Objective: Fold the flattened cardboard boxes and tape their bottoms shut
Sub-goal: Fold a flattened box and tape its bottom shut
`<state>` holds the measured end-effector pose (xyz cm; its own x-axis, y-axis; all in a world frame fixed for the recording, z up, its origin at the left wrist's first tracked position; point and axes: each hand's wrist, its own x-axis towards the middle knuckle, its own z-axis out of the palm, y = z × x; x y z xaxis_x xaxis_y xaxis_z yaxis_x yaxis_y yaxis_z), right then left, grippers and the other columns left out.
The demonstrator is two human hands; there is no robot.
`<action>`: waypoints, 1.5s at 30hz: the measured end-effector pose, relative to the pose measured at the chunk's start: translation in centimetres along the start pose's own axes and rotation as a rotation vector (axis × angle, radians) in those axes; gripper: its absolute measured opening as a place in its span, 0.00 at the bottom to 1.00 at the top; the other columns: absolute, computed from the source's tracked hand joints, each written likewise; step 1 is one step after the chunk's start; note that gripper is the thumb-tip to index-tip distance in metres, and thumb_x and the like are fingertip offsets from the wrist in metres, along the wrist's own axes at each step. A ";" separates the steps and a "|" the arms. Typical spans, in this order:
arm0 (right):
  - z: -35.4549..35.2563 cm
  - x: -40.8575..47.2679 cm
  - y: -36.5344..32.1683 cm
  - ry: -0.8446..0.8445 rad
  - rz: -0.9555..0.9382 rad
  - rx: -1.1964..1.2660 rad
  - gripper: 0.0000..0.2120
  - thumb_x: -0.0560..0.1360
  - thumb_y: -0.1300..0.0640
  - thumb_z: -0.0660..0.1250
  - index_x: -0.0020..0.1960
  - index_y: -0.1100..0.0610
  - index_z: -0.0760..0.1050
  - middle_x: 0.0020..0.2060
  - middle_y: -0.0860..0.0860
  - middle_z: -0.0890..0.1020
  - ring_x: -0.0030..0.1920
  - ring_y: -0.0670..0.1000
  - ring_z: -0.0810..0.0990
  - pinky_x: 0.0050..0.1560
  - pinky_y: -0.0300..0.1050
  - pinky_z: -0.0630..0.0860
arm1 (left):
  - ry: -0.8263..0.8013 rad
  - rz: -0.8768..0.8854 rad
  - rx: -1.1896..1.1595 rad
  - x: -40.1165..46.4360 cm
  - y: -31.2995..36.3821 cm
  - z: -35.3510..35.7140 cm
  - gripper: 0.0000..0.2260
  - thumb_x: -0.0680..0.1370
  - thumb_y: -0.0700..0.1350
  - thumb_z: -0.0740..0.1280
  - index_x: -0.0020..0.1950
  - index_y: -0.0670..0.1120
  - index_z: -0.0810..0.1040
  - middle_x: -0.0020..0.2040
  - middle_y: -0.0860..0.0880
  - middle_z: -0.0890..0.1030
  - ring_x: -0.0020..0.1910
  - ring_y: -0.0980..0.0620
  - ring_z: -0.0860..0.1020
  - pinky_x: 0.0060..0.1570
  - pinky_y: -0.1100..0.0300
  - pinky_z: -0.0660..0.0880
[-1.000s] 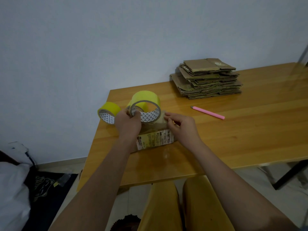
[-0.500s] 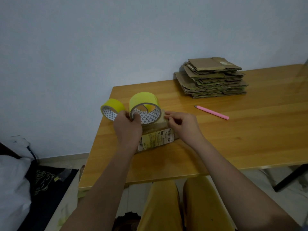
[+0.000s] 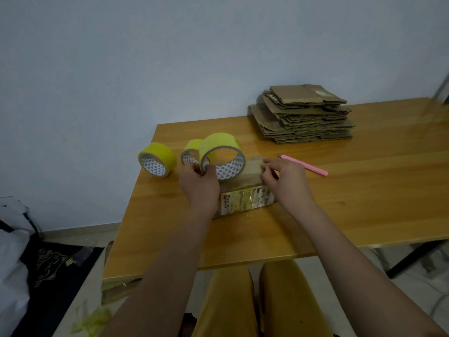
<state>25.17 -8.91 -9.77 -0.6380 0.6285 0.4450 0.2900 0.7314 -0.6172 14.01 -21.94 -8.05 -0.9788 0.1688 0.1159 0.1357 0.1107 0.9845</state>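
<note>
While the folded box (image 3: 245,190) sits at the table's (image 3: 364,190) left front | left hand (image 3: 199,188) grips tape roll (image 3: 222,156) above it, feeding tape | right hand (image 3: 284,181) pinches the strip end onto the box, anchoring the seam.

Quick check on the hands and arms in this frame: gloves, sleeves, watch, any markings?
Both bare: left hand and right hand have no gloves or visible rings, and the forearms show no sleeves, watch or markings. The only clothing in view is mustard-yellow trousers.
</note>
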 end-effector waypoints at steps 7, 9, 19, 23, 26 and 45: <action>1.7 0.0 -1.2 0.001 -0.178 -0.033 0.19 0.66 0.78 0.66 0.52 0.63 0.83 0.50 0.55 0.84 0.51 0.52 0.82 0.55 0.45 0.79 | -0.031 0.002 -0.012 0.5 -0.1 0.3 0.11 0.78 0.40 0.67 0.38 0.42 0.68 0.33 0.48 0.68 0.32 0.50 0.66 0.32 0.57 0.64; 1.9 0.4 -0.8 0.005 -0.155 -0.050 0.18 0.66 0.77 0.67 0.51 0.62 0.84 0.49 0.55 0.85 0.50 0.52 0.82 0.56 0.39 0.76 | -0.011 0.010 -0.026 1.0 -0.2 -0.7 0.09 0.78 0.40 0.67 0.41 0.41 0.70 0.35 0.47 0.70 0.34 0.49 0.69 0.34 0.55 0.67; 1.2 0.5 -1.0 -0.027 -0.145 0.024 0.16 0.71 0.76 0.62 0.49 0.63 0.84 0.48 0.55 0.84 0.49 0.48 0.79 0.56 0.30 0.69 | 0.078 0.118 0.145 2.1 -2.6 -7.4 0.06 0.76 0.37 0.68 0.48 0.42 0.71 0.38 0.53 0.71 0.36 0.59 0.71 0.33 0.67 0.67; 1.0 0.4 -1.5 -0.069 -0.168 0.010 0.14 0.74 0.70 0.61 0.51 0.58 0.83 0.48 0.51 0.82 0.48 0.46 0.77 0.51 0.38 0.74 | -0.180 -0.095 0.128 2.3 -4.6 -8.8 0.11 0.79 0.41 0.67 0.59 0.48 0.71 0.49 0.52 0.75 0.51 0.49 0.78 0.49 0.50 0.80; 1.2 -0.2 -1.8 -0.097 -0.224 -0.045 0.13 0.79 0.59 0.61 0.58 0.53 0.81 0.47 0.48 0.77 0.47 0.46 0.73 0.38 0.33 0.66 | -0.311 -0.131 0.110 2.3 -4.0 -8.7 0.15 0.79 0.37 0.63 0.62 0.53 0.68 0.54 0.51 0.76 0.53 0.48 0.78 0.52 0.45 0.79; 1.9 1.0 -1.5 -0.252 -0.088 -0.138 0.26 0.75 0.33 0.57 0.62 0.48 0.77 0.63 0.45 0.77 0.67 0.49 0.71 0.75 0.56 0.57 | -0.799 -0.131 0.277 3.2 -0.1 -6.2 0.14 0.77 0.52 0.70 0.60 0.50 0.78 0.57 0.45 0.80 0.53 0.48 0.80 0.49 0.52 0.78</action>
<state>22.75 -9.87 -9.66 -0.8166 0.4886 0.3072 0.3093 0.8199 -0.4818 9.93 -27.49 -7.01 -0.6016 0.7661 -0.2262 0.1632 0.3951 0.9040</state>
